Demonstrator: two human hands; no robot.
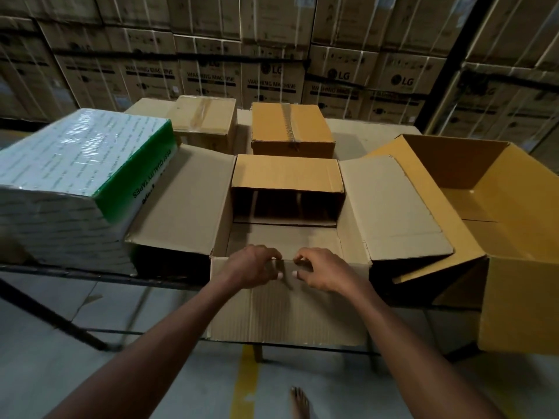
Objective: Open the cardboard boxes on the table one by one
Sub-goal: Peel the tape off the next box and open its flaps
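Two hands work the near edge of the box in front of us. Our left hand [254, 266] and right hand [320, 272] sit side by side on the near flap [287, 309] of the middle box [284, 234], which hangs down over the front wall at the bench [375, 137] edge. The fingers of both hands curl over the fold line from above, fingertips inside the opening, thumbs pressed on the outer face; we judge each hand to be pinching the flap at its hinge. The fold line runs left to right, straight across our forearms, and both hands lie at its middle, close together but apart. Neither hand is nearer than the other.

The coming move turns on this relation: the flap lies below and toward us from the fingers, while the box cavity lies just beyond them. Pressing the flap down and toward us should finish this box.

Farther in, the left side flap [178, 201] and right side flap [393, 207] lie spread outward, and the far flap [287, 173] stands roughly level over the opening. We judge the box nearly fully open.

To our right, a yellow box [490, 225] stands open already. To our left lies a wrapped white and green carton [75, 164]. Beyond, two taped boxes, a pale one [202, 122] and a yellow one [292, 130], remain sealed, well apart from our hands.
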